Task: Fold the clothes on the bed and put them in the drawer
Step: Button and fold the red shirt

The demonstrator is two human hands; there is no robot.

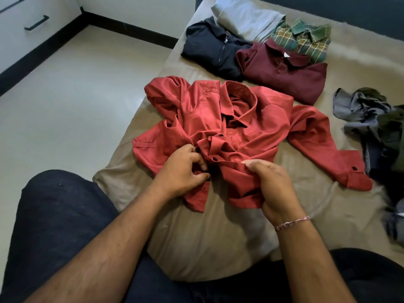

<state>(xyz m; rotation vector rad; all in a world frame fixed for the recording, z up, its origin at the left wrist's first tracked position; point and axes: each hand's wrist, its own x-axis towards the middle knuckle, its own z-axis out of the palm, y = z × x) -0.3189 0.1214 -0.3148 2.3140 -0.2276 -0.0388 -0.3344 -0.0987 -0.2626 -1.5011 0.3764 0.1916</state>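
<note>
Lying crumpled at the centre of the head view, a red button-up shirt [229, 127] is spread over the tan bedsheet [207, 237], collar toward 12 o'clock, one long sleeve stretched out toward 4 o'clock w/ its buttoned cuff at the end. The lower front edge of the shirt is gripped at both sides. The left hand [183, 171], at approx. 7 o'clock from the shirt's centre, is curled, fingers and thumb pinched on the button placket near a dark button. The right hand [271, 184], at approx. 5 o'clock, is clamped on a bunched fold of the hem, fingers wrapped together over the cloth; a thread bracelet [293, 223] is worn at that wrist.

Toward 12–1 o'clock, four folded garments are laid close together: a maroon polo shirt [284, 77] nearest the red one, a dark navy shirt [214, 47] touching its left side, a green plaid shirt [306, 40] partly under its far edge, and a light grey folded piece [247, 18] behind, overlapping the navy and plaid ones. At 3 o'clock, a loose heap of unfolded clothes [371, 119], grey and olive, is seen beside the outstretched sleeve, blurred at the frame edge.

At 10–11 o'clock, across the pale tiled floor [76, 95], a white drawer front w/ a black handle [36, 22] is visible, closed. Dark trousers [61, 215] fill the 6–8 o'clock area.
</note>
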